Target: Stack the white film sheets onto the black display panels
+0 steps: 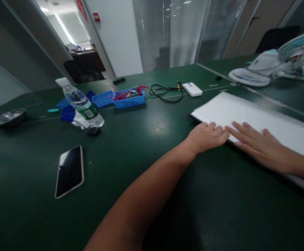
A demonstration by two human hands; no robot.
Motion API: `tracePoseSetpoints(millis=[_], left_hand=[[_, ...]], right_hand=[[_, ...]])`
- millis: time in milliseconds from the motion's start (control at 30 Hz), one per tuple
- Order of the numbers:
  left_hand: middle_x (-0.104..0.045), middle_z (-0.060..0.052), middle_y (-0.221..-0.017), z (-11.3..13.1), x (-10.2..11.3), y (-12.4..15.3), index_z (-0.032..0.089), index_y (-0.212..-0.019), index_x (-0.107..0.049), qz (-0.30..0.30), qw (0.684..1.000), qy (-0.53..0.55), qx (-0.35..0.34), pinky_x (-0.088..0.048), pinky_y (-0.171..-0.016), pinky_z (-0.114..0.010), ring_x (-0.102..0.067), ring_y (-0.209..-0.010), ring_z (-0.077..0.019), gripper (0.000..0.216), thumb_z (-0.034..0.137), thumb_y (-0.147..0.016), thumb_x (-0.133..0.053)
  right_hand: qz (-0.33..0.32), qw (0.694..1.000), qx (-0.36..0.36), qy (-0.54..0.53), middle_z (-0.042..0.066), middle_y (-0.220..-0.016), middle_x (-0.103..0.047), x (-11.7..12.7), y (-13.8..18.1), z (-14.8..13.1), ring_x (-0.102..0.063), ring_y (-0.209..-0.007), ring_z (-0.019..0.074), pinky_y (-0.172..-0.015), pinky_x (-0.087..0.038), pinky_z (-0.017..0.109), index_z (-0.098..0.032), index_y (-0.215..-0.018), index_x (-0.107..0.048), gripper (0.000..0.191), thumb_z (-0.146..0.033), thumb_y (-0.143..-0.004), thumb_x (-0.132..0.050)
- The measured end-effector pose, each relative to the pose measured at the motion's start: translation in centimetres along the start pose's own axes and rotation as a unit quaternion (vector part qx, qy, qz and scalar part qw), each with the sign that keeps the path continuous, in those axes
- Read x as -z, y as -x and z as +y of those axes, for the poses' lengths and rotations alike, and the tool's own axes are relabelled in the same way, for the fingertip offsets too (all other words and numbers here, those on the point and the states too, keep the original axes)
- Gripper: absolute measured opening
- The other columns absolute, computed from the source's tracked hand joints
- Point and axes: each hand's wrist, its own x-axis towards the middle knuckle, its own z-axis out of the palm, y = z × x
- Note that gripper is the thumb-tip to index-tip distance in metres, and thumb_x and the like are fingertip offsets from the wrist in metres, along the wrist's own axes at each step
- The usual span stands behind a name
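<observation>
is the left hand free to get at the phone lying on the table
Probably yes: the left hand rests curled at the edge of the white sheet, and the phone lies face up on bare green table to its left, with nothing between them.

On the dark green counter (141,139), at left, a black phone (70,171) lying face up. Behind it, a water bottle (81,104) with green label, beside blue trays (131,101), one holding red wires. Further right, a looped black cable (164,92), just beside a small white box (192,89). At far right, a white fan (272,66).
</observation>
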Motion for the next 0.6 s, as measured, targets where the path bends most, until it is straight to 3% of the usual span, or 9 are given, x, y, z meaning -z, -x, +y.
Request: tracePoseSetpoints(millis=[300, 600], left_hand=[[-0.076, -0.012, -0.109, -0.3, 0.3, 0.1, 0.015, -0.114, -0.075, 0.019, 1.000, 0.006, -0.019, -0.038, -0.076, -0.038, -0.069, -0.105, -0.0253, 0.041, 0.010, -0.114, -0.034], [-0.075, -0.013, -0.111, -0.2, 0.0, 0.3, 0.016, -0.117, -0.075, 0.031, 0.999, -0.002, -0.030, -0.039, -0.077, -0.038, -0.068, -0.102, -0.0245, 0.036, 0.012, -0.113, -0.039]], right_hand=[[-0.003, 1.000, -0.018, 0.007, -0.001, -0.186, -0.014, -0.1, -0.6, -0.3, -0.011, -0.171, 0.0354, -0.132, -0.009, 0.074, -0.044, -0.180, -0.023, 0.081, -0.075, -0.106, -0.012], [0.010, 0.998, -0.061, 0.025, 0.003, -0.186, -0.016, -0.3, -2.6, 1.0, -0.016, -0.170, 0.0406, -0.128, -0.018, 0.079, -0.040, -0.180, -0.025, 0.085, -0.076, -0.105, -0.008]])
